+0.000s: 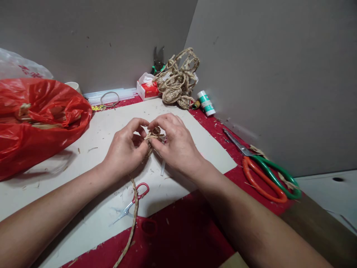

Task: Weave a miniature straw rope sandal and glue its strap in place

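My left hand [125, 149] and my right hand [175, 143] meet over the middle of a white board [83, 163], both pinched on a small coil of braided straw rope [154, 134]. The rope's tail [134, 216] hangs from under my left hand toward the near edge, over a small pair of red-handled scissors [134, 201]. A thin clear stick [163, 167] lies under my right hand.
A red plastic bag [36, 119] fills the left. At the back lie a bundle of woven straw rope [178, 80], a tissue pack [147, 89], pliers [158, 61], a wire ring [109, 99] and a small green-white roll [206, 103]. Large orange-and-green scissors [262, 171] rest on the red cloth at right.
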`<state>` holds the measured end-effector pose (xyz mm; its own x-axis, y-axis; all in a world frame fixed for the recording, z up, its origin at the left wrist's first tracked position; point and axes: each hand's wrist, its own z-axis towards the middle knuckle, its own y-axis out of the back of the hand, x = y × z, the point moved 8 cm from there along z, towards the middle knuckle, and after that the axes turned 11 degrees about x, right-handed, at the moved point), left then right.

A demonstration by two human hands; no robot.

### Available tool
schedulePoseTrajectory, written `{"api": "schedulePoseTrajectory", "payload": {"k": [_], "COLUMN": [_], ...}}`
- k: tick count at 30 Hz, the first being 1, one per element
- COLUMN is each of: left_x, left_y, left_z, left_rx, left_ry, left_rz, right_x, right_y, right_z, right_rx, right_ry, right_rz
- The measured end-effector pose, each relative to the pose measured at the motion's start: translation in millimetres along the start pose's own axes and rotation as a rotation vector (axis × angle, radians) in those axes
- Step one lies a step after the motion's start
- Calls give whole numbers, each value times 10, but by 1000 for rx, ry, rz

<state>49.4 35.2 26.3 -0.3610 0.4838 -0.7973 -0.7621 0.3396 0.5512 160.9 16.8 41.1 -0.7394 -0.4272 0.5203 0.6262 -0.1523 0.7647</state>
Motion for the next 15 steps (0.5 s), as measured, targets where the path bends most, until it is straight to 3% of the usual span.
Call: {"api": "schedulePoseTrajectory", "payload": {"k": [8,15], "left_x": [-52,121], "left_y": [-10,-47], "left_z": [-16,79], "left_rx": [11,203], "left_ry": [2,150], "left_rz": [-49,-405], "right_x": [-167,-185], "right_y": [-75,-89], "right_z": [46,41], "right_rx": [154,164], "right_ry": [-178,-218], "right_rz": [408,477]}}
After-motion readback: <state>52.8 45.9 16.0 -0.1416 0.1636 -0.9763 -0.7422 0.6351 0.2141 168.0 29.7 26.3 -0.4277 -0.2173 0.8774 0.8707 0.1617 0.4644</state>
